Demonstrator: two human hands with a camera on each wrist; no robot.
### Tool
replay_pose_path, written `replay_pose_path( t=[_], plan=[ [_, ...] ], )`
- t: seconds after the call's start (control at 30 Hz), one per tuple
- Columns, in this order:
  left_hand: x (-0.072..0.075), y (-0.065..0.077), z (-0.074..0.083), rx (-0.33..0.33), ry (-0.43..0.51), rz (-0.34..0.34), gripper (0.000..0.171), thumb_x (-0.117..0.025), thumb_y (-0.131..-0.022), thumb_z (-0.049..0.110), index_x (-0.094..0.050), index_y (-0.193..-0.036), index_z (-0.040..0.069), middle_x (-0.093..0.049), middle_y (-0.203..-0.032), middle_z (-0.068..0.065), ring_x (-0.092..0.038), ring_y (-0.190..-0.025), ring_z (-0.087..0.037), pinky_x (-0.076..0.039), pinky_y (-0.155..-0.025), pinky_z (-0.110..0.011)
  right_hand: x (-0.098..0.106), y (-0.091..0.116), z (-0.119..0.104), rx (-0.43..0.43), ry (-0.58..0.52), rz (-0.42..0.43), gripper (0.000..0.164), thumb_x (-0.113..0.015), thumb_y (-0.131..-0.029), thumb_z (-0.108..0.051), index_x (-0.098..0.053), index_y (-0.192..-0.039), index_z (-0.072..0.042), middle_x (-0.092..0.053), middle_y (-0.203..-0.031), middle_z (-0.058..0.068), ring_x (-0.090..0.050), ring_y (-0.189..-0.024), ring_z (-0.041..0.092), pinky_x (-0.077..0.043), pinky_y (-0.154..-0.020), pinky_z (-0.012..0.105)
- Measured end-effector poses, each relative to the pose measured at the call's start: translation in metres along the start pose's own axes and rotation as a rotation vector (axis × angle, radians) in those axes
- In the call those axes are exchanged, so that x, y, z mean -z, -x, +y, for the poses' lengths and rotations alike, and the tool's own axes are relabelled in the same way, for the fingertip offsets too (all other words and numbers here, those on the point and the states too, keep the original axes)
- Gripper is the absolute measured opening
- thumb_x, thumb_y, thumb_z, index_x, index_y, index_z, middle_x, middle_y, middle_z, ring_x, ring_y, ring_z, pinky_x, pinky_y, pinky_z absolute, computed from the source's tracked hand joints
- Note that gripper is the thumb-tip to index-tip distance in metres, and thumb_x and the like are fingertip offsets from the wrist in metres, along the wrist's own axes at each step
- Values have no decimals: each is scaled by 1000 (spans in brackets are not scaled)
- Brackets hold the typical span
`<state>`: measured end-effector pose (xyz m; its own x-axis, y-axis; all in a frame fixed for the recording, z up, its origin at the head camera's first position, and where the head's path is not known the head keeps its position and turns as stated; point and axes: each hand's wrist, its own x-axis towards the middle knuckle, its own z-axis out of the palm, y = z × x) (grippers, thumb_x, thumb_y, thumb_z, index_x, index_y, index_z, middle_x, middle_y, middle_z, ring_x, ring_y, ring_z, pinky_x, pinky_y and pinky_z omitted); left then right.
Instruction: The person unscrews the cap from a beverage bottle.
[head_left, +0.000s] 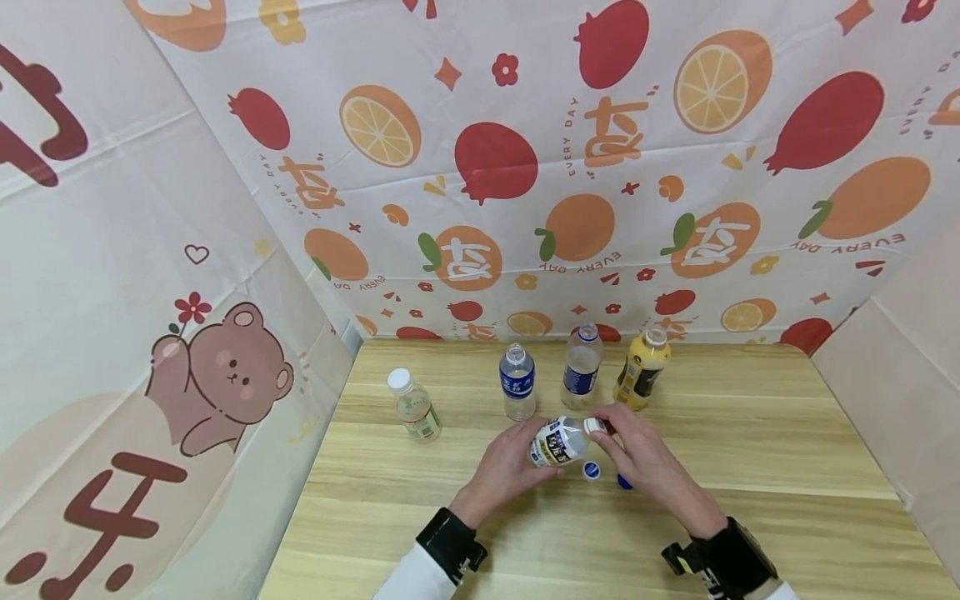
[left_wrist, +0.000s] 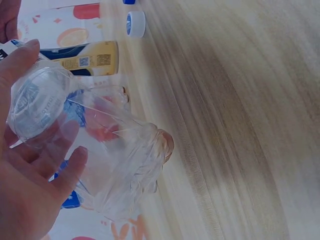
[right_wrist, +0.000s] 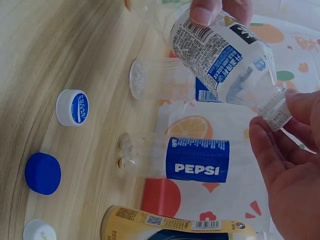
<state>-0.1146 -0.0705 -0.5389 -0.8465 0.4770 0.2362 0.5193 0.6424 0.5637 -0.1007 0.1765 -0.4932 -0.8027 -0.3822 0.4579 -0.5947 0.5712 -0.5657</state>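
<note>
In the head view my left hand [head_left: 506, 464] grips a clear plastic bottle [head_left: 558, 442] with a white label, tilted above the table with its neck to the right. My right hand [head_left: 643, 457] pinches the white cap [right_wrist: 278, 114] at the bottle's neck between thumb and fingers. The left wrist view shows the bottle's clear base [left_wrist: 37, 105] beside my left fingers. Below the hands lie a white cap with a blue top [right_wrist: 72, 107], a blue cap [right_wrist: 43, 173] and another white cap [right_wrist: 40, 231].
Behind my hands stand a blue-labelled bottle [head_left: 517, 382], a Pepsi bottle [head_left: 582, 367] and a yellow bottle [head_left: 642, 368]. Left of them is a clear bottle with a white lid [head_left: 417, 410]. A fruit-print cloth [head_left: 525, 200] hangs behind the wooden table [head_left: 390, 517].
</note>
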Motion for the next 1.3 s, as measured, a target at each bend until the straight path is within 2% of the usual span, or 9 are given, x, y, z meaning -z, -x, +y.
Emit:
replay_pose_path(
  t=[0.23, 0.43, 0.53, 0.67, 0.77, 0.87, 1.03, 1.13, 1.3],
  plan=[
    [-1, 1, -2, 8, 49, -13, 75, -92, -79, 33, -57, -143, 16, -67, -131, -1, -65, -113, -15, -55, -94, -31, 0, 0, -1, 21, 7, -38, 32, -68, -95, 5, -60, -124, -7, -62, -113, -1, -58, -94, 7, -56, -73, 30],
    [-2, 1, -3, 11, 36, -18, 75, -90, -80, 37, -56, -143, 16, -67, -131, -2, -66, -111, -14, -56, -91, -29, 0, -2, 0, 51, 10, -34, 33, -68, -93, 10, -61, -122, -2, -62, -115, 1, -60, -99, 12, -58, -77, 34],
    [-2, 1, -3, 15, 37, -23, 75, -90, -81, 38, -56, -144, 16, -67, -130, -1, -66, -110, -13, -56, -91, -28, 0, -2, 0, 41, 6, -39, 34, -68, -94, 9, -61, -124, -4, -63, -116, 1, -61, -101, 13, -59, -79, 37],
    [-1, 1, -2, 32, 40, -26, 76, -91, -80, 35, -56, -144, 16, -67, -129, -1, -65, -110, -14, -55, -92, -29, 0, 0, -2, -30, -2, -51, 41, -71, -96, -1, -57, -134, -8, -62, -126, 4, -62, -109, 17, -59, -86, 44],
    [-1, 0, 0, 29, 22, -5, 77, -92, -78, 32, -55, -144, 15, -68, -127, -2, -65, -110, -15, -55, -93, -31, 0, 1, -5, -115, 2, -46, 48, -73, -97, -14, -54, -140, -6, -60, -132, 9, -62, -113, 23, -58, -90, 49],
    [0, 0, 2, 3, -27, 33, 78, -94, -76, 32, -56, -142, 14, -69, -126, -3, -66, -109, -17, -55, -93, -33, -1, 0, -7, -206, 19, -26, 47, -71, -100, -24, -56, -139, -2, -62, -127, 12, -63, -110, 25, -58, -89, 51],
    [-1, -1, 3, -50, -109, 94, 78, -95, -74, 34, -58, -138, 12, -69, -122, -4, -67, -106, -18, -57, -91, -33, -1, -2, -10, -288, 51, 5, 33, -69, -102, -29, -66, -125, -6, -66, -105, 1, -63, -92, 16, -58, -75, 38],
    [-2, 0, 3, -58, -130, 106, 78, -96, -73, 35, -58, -137, 12, -69, -122, -4, -67, -106, -18, -57, -90, -33, -2, -2, -8, -261, 54, 19, 24, -72, -99, -24, -69, -117, -9, -64, -95, -5, -60, -84, 10, -55, -68, 29],
    [-3, 0, 1, -50, -135, 101, 77, -95, -73, 35, -58, -137, 12, -69, -124, -4, -67, -107, -17, -57, -91, -35, -2, -1, -6, -175, 36, 43, 22, -76, -96, -15, -69, -116, -10, -64, -98, -7, -59, -84, 7, -56, -67, 29]
  ],
)
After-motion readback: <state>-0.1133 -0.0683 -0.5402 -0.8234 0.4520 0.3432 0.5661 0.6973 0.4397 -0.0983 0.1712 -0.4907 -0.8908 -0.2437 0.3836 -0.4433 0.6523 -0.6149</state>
